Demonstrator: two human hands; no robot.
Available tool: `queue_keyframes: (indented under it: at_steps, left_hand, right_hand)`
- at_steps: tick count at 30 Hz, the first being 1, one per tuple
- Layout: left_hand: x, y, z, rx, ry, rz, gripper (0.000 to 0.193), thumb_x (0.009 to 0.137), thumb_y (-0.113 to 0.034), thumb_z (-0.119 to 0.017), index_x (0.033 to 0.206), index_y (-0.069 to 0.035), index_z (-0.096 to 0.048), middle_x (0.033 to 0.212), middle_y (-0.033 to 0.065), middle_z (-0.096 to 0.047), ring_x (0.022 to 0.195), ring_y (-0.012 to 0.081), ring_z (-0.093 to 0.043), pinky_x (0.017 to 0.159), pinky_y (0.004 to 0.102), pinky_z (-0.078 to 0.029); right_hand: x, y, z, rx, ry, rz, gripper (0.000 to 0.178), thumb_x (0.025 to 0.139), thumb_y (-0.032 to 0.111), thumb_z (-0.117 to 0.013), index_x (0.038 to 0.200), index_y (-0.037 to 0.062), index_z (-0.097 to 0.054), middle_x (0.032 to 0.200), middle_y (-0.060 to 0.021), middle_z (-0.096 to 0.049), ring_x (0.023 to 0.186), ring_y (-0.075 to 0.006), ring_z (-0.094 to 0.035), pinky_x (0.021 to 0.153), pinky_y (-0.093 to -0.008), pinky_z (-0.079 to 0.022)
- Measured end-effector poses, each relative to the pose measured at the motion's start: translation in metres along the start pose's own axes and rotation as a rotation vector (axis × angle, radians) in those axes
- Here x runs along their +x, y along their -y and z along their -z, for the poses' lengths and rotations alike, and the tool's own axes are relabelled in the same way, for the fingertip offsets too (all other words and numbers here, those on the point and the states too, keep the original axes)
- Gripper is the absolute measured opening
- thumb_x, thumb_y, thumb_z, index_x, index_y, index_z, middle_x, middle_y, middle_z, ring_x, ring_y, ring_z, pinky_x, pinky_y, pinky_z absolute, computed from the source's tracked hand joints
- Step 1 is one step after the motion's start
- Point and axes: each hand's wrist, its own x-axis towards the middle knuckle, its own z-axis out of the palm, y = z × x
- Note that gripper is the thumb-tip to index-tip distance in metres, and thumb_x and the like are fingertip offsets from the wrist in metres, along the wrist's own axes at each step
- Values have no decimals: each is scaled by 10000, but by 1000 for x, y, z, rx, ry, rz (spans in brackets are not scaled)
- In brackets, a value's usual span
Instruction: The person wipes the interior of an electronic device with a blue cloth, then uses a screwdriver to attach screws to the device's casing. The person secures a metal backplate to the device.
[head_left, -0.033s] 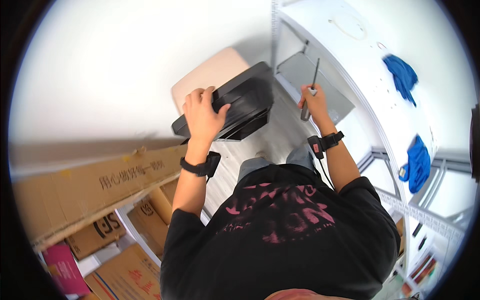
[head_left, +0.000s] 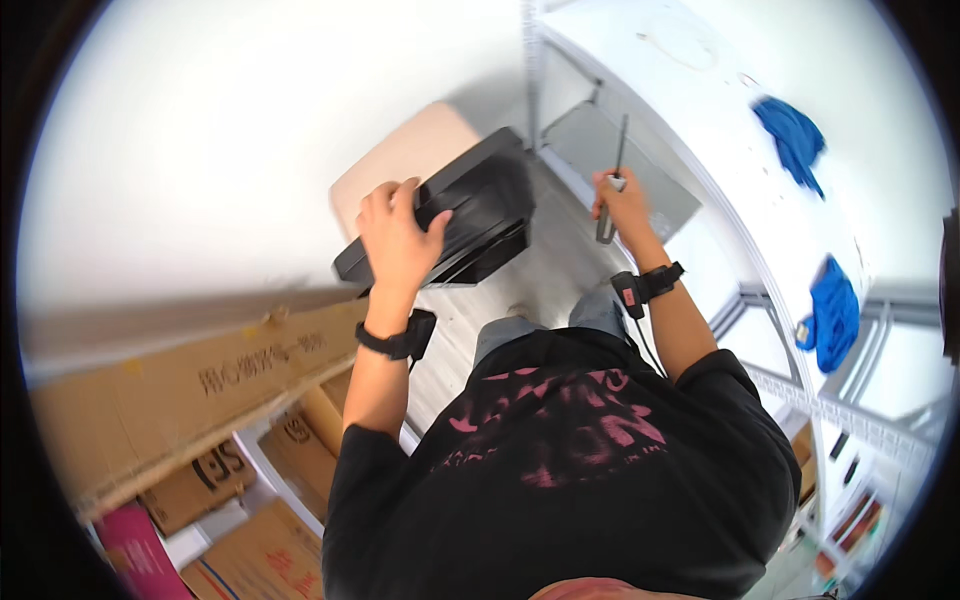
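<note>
My left hand (head_left: 398, 242) grips the upper edge of a black box-shaped object (head_left: 492, 195), with the thumb on the near face and the fingers over the rim. This object stands tilted in view, and its exact kind does not show. Off to the right, apart from it, my right hand (head_left: 628, 208) is closed around the handle of a screwdriver (head_left: 605, 228). The long thin shaft points away from me, and its tip touches nothing that I can see. Both wrists wear black straps with small devices.
Behind the black object is a pale pink-beige panel (head_left: 405, 150) against the white wall. A white shelf (head_left: 700, 120) on the right carries two blue cloth-like items (head_left: 792, 142). A long cardboard box (head_left: 200, 400) and several smaller cartons (head_left: 265, 550) line the left side.
The surroundings have shifted slightly left in the picture, as from a small head turn. Both hands keep their hold on the black object and the screwdriver.
</note>
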Motion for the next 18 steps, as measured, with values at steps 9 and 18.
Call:
queue_keyframes:
  at_steps: [9, 18]
  left_hand:
    - [50, -149, -87, -804, 160, -215, 124, 771, 4, -673, 890, -21, -647, 815, 95, -618, 695, 207, -574, 627, 294, -467]
    - [105, -361, -215, -744, 454, -692, 168, 766, -52, -680, 932, -65, -660, 922, 74, -629, 899, 280, -570, 781, 366, -461]
  right_hand:
    - [-100, 20, 139, 314, 14, 161, 480, 817, -63, -561, 1264, -20, -391, 1049, -134, -576, 913, -211, -588, 800, -340, -498]
    - [-167, -7, 262, 672, -381, 133, 390, 932, 81, -483, 1316, 60, -423, 1098, -179, -596, 730, -203, -646, 523, -262, -548]
